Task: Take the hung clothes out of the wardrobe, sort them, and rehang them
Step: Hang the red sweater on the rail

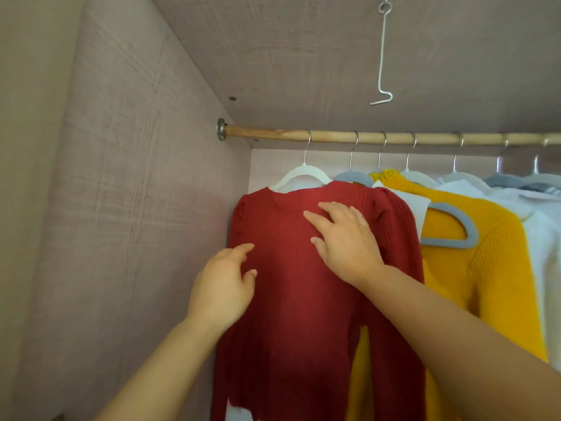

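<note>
The red sweater (288,299) hangs on a white hanger (299,173) at the left end of the wooden rail (334,136), the first garment on it. The right hand (346,241) lies flat on the sweater's chest below the rail, its fingers (315,220) spread and nearly straight, pressing the knit and gripping nothing. The left hand (223,287) sits lower, at the sweater's left edge, its fingers (239,250) loosely bent with the tips at the fabric. No fold appears caught between them. Further right along the rail hang a yellow sweater (485,253), a grey hanger (455,226) resting on its shoulder, and white garments (543,238).

With the rail full, this reads as either the start of taking clothes out or the straightening of a piece just rehung; the view does not settle which. If removal, the next move calls for a hand to go up to the hanger's hook and lift it clear of the rail while the other steadies the sweater.
</note>
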`<state>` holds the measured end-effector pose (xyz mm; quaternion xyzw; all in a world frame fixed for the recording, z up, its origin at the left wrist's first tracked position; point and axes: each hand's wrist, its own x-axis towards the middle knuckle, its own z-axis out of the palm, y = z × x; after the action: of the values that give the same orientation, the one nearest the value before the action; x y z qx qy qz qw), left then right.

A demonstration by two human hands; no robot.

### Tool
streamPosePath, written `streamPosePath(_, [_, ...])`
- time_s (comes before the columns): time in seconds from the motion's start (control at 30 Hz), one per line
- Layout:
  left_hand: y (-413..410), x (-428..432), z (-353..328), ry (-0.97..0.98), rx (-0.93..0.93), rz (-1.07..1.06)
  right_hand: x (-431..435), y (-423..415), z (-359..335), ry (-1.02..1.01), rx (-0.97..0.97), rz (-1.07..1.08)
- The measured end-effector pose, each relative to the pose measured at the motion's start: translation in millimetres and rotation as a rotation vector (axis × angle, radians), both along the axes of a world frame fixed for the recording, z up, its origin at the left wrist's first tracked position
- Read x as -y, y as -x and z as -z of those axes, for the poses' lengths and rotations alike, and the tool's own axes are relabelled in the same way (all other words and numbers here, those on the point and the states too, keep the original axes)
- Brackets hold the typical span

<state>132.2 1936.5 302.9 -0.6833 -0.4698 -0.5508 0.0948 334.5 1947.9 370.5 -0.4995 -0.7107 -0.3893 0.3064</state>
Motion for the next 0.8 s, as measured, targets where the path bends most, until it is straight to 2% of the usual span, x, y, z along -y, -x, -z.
streamPosePath(0.2, [-10.8, 33.5, 48.3, 0.106, 0.009, 0.047, 58.7, 14.4, 74.0, 0.097, -0.013, -0.069])
streamPosePath(0.47, [0.4, 134.5, 99.0, 0.226, -0.013, 0.017, 157.1, 23.3, 145.9, 0.225, -0.060, -0.112])
streamPosePath(0.8, [7.0, 318.2, 127.7, 0.172, -0.005, -0.105, 318.3, 22.0, 181.6, 0.248, -0.097, -0.204])
